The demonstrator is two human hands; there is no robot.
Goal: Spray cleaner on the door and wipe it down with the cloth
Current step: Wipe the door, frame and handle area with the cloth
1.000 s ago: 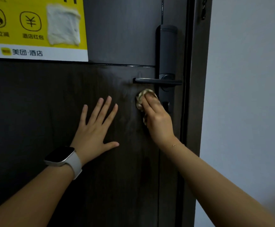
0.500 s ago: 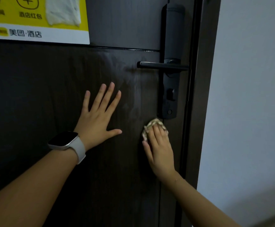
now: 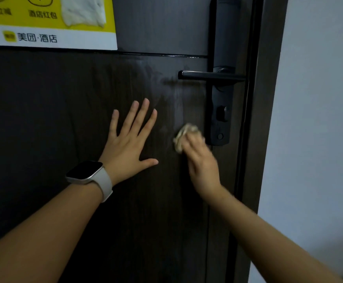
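Door (image 3: 64, 123), dark brown with a wood grain, fills most of the view, and the wadded cloth (image 3: 184, 134) sits against it just left of the bottom of the black lock plate (image 3: 219, 111). Half a second ago the cloth was below the plate's lower end; now it is a little higher, level with that lower end, and a full second ago it was up just under the lever handle (image 3: 209, 75). The right hand (image 3: 202, 162) presses the cloth to the door, its fingers laid over the wad; motion blur hides whether they curl round it. The left hand (image 3: 128, 144) has kept its place, flat on the panel with all fingers spread and straight, holding nothing, a smartwatch (image 3: 87, 170) with a pale strap on its wrist. A hazy pale film on the wood runs from under the handle down toward the cloth, as in the earlier frames. At top left a yellow and white sticker (image 3: 50, 21) bears printed Chinese characters, with a torn white patch on its yellow part. A thin horizontal groove crosses the door just below the sticker. To the right stands the dark door frame (image 3: 268, 119), and beyond it a plain pale grey wall (image 3: 319, 119).
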